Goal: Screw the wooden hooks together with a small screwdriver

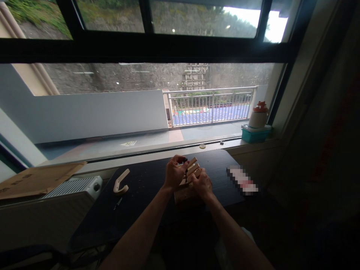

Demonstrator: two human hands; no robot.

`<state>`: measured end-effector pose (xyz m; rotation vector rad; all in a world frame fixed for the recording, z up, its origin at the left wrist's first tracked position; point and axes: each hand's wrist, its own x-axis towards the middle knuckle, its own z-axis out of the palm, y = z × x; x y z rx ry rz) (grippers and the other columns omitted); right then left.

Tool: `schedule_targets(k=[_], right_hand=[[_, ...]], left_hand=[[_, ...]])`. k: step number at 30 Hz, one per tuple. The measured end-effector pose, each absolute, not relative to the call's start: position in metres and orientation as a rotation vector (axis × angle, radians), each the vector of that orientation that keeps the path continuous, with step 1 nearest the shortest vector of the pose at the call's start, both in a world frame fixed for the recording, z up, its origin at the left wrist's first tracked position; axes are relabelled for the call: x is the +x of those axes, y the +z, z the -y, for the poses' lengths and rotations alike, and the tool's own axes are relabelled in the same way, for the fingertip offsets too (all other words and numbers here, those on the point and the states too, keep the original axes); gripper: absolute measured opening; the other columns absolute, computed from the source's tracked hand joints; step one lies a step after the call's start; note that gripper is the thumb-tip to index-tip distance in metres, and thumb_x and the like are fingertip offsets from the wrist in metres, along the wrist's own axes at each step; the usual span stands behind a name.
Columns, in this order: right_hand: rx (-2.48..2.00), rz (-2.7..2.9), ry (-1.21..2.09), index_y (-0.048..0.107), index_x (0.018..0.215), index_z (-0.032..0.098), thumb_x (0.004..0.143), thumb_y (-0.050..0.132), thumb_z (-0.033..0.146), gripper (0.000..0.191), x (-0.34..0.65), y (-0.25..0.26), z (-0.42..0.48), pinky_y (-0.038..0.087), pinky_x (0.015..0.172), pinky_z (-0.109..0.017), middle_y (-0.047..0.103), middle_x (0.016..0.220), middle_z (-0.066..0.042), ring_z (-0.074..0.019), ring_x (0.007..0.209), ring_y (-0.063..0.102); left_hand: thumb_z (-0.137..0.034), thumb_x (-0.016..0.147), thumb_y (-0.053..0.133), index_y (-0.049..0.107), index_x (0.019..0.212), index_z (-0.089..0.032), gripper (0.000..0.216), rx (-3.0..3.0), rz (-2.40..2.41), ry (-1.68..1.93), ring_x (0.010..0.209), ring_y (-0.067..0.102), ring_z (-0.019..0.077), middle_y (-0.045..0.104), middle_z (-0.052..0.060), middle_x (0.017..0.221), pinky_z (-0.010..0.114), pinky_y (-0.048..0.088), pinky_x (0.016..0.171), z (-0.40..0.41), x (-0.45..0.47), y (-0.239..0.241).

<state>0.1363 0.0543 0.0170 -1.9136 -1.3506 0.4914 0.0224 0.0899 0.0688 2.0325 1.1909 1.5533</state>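
Dark table (149, 176), inside far edge | left hand (173, 173) pinching black tool (186, 175), right hand (202, 183) gripping wooden piece (193, 168) | twisting, probably; next: steady pressure

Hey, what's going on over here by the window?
A person is working with both hands on a slatted wooden piece at a dark table. The left hand seems to grip the top of a thin dark rod against it, while the right hand holds its near side. A hook-shaped wooden part lies apart, untouched.
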Motion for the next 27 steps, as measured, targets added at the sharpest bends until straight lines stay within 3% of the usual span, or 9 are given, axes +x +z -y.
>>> schedule_targets(k=[11, 20, 27], right_hand=[[-1.954, 1.344, 0.459, 0.046, 0.103, 0.017, 0.081, 0.046, 0.039, 0.031, 0.1361, 0.0149, -0.0565, 0.040, 0.068, -0.027, 0.067, 0.087, -0.008, -0.0215, 0.082, 0.064], [-1.941, 1.352, 0.461, 0.046, 0.105, 0.017, 0.081, 0.046, 0.037, 0.031, 0.1368, 0.0143, -0.0567, 0.041, 0.068, -0.027, 0.068, 0.089, -0.009, -0.0222, 0.084, 0.064], [-1.922, 1.347, 0.479, 0.046, 0.105, 0.017, 0.081, 0.046, 0.038, 0.032, 0.1370, 0.0150, -0.0555, 0.041, 0.068, -0.027, 0.068, 0.086, -0.008, -0.0215, 0.083, 0.064]], left_hand=[[-0.022, 0.074, 0.059, 0.062, 0.100, -0.019, 0.026, 1.947, -1.140, 1.520, 0.069, 0.059, 0.0130, 0.068, 0.004, 0.085, 0.027, 0.046, 0.065, -0.0922, 0.0178, 0.0662], [-0.023, 0.073, 0.062, 0.061, 0.086, -0.019, 0.014, 2.108, -1.111, 1.615, 0.070, 0.054, 0.0121, 0.056, 0.001, 0.082, 0.027, 0.046, 0.065, -0.0887, 0.0186, 0.0661], [-0.022, 0.073, 0.061, 0.062, 0.088, -0.018, 0.016, 2.036, -0.998, 1.566, 0.074, 0.058, 0.0138, 0.059, 0.003, 0.084, 0.028, 0.050, 0.067, -0.0944, 0.0189, 0.0668]])
